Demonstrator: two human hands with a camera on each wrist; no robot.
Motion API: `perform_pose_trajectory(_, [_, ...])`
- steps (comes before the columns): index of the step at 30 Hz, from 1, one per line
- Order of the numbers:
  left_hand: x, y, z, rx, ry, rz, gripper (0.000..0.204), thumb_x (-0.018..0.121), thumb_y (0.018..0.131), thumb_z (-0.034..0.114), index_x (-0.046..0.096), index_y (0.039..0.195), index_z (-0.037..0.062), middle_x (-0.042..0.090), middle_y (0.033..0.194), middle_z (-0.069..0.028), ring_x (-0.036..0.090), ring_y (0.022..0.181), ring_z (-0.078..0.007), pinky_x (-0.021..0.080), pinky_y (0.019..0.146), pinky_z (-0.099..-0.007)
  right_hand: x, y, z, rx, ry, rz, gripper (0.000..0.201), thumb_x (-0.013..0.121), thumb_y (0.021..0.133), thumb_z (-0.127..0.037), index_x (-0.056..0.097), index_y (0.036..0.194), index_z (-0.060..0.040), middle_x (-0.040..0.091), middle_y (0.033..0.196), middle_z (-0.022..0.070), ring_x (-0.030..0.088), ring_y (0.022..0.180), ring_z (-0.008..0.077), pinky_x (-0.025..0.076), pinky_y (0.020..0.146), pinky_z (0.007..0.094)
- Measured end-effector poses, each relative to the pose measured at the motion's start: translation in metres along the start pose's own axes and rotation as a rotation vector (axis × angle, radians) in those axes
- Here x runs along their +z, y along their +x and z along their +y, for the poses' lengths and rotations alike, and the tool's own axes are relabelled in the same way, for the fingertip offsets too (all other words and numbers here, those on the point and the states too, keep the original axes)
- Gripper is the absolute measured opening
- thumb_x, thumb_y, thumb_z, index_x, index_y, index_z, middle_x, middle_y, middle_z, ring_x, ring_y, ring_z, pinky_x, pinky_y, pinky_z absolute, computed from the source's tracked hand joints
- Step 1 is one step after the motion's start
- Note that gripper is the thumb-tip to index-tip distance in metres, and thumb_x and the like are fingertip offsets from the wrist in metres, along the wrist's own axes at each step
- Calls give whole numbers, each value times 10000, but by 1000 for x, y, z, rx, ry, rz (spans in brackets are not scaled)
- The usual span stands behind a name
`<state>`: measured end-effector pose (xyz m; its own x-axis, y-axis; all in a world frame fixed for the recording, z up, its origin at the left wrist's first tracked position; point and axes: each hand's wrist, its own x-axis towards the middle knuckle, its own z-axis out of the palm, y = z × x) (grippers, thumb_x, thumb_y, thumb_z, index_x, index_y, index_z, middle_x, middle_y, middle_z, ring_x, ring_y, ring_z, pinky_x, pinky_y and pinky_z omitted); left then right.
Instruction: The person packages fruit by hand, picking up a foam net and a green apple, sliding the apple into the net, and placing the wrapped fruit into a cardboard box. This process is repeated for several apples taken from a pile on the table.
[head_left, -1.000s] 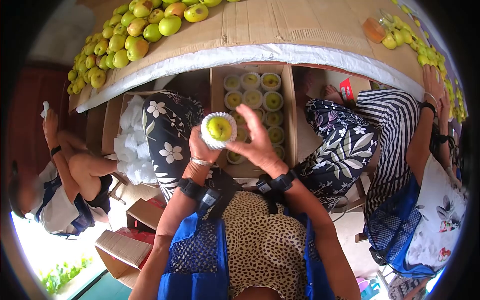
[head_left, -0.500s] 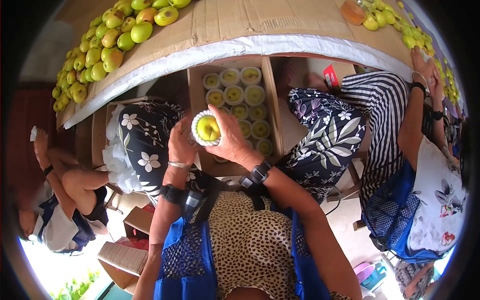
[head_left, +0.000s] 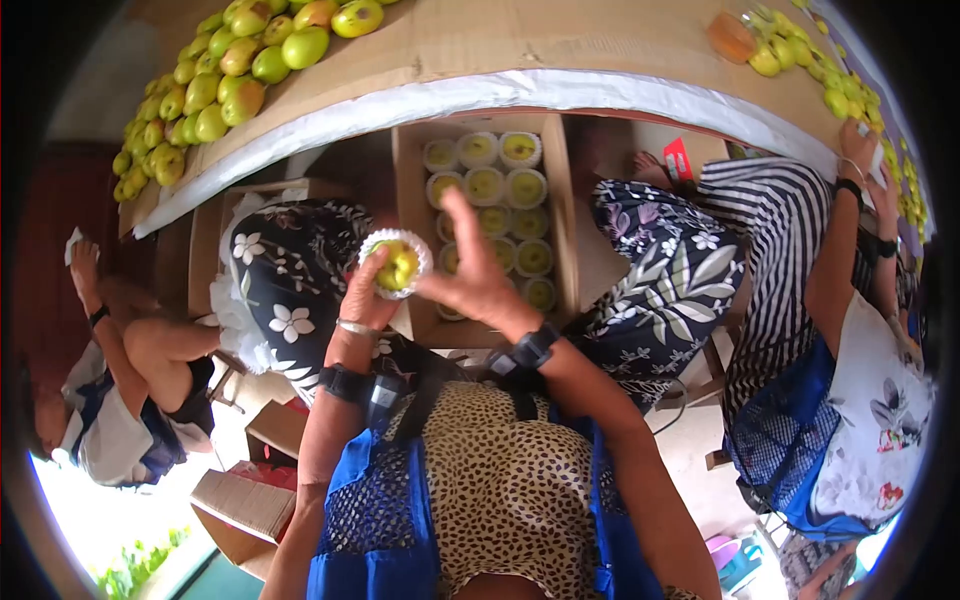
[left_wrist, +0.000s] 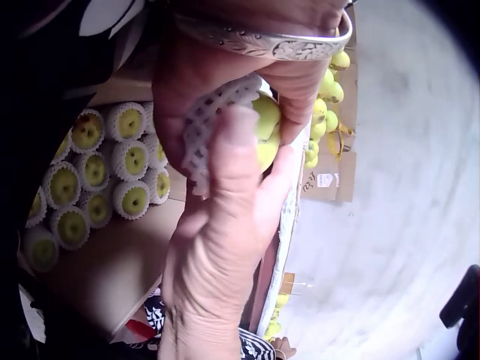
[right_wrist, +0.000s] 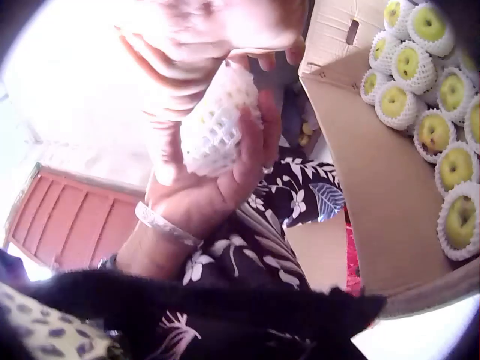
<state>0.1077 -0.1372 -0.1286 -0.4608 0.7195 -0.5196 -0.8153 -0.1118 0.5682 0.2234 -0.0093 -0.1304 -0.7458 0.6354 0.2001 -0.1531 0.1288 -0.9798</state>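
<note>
My left hand (head_left: 366,302) grips a yellow-green apple (head_left: 402,264) wrapped in a white foam net sleeve (left_wrist: 202,127). In the right wrist view its palm and fingers curl round the sleeve (right_wrist: 217,146) from below. The right hand (head_left: 480,290) is just to the right of the apple, fingers spread, slightly blurred, its thumb close to the sleeve's edge. Its thumb overlaps the net in the left wrist view. Beyond both hands, a cardboard box (head_left: 560,210) holds rows of apples in the same foam nets, stalk ends up.
A heap of loose apples (head_left: 225,90) covers the left of the cardboard-topped table (head_left: 520,45), with more apples (head_left: 850,100) at far right. White foam sleeves (head_left: 240,325) fill a carton beside my left knee. People sit on both sides. Another open carton (head_left: 240,505) stands behind, low left.
Half a second ago my right fingers held the apple's side; now they are spread off it. The apple has shifted left and tilted over in my left hand.
</note>
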Motion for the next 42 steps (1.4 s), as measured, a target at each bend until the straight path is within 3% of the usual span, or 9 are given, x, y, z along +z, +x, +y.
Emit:
perform_pose_trajectory(2, [-10,2,-1,48,37,24,376,624,815,243,517,1109,35,585,1063,-90,552,1016,-229,429,914,-406,-10,11,6,364,319,112,658,693,736,-230,365,1264,-17,485,1184,183,501,1052,208,426,870,328])
perform_pose_trajectory(4, [-7,0,0,44,80,12,368,626,810,217,516,1107,31,585,1062,-90,562,994,-228,443,896,-395,-18,8,17,461,373,11,474,651,795,-203,455,1180,-7,564,1071,142,553,933,158,456,794,275])
perform_pose_trajectory(11, [-13,6,-4,-30,117,-58,359,608,815,202,511,1110,22,587,1045,-86,569,970,-210,456,870,-356,11,1,10,443,367,-270,423,686,760,-162,517,1108,11,589,1013,53,551,897,112,457,792,260])
perform_pose_trajectory(19, [4,4,5,168,-16,-79,380,599,831,236,486,1137,40,565,1038,-62,557,940,-165,460,846,-327,10,46,-7,530,276,-476,487,715,725,-211,491,1110,-14,544,1052,50,511,975,122,421,859,265])
perform_pose_trajectory(23, [14,4,15,245,39,-136,620,538,822,492,396,1259,76,460,1251,-91,434,1157,-238,323,985,-434,13,66,-9,585,462,-460,442,726,694,-204,544,1051,-15,595,950,54,556,861,119,449,777,240])
perform_pose_trajectory(26, [8,1,22,153,78,184,728,526,814,524,247,1343,108,260,1398,-108,337,1228,-283,250,993,-519,-6,81,16,685,647,-89,398,710,709,-238,559,1035,-66,602,949,30,561,846,103,439,714,232])
perform_pose_trajectory(28, [5,1,27,158,-37,253,602,507,845,435,317,1311,105,332,1358,-126,360,1213,-289,254,998,-484,-29,80,47,755,639,57,391,700,722,-267,557,1036,-83,601,933,12,558,847,93,435,707,234])
perform_pose_trajectory(35, [10,-2,34,235,-83,309,399,484,865,289,423,1207,92,491,1219,-124,458,1125,-268,318,965,-437,-47,14,152,1145,132,10,370,698,719,-282,598,961,-21,597,805,32,523,719,112,404,620,267])
perform_pose_trajectory(42, [0,-1,31,201,-13,249,397,491,864,283,416,1202,89,510,1194,-108,485,1078,-234,345,948,-406,-27,2,167,955,-258,-266,516,711,687,-293,562,1057,34,600,1009,128,560,905,194,432,788,308])
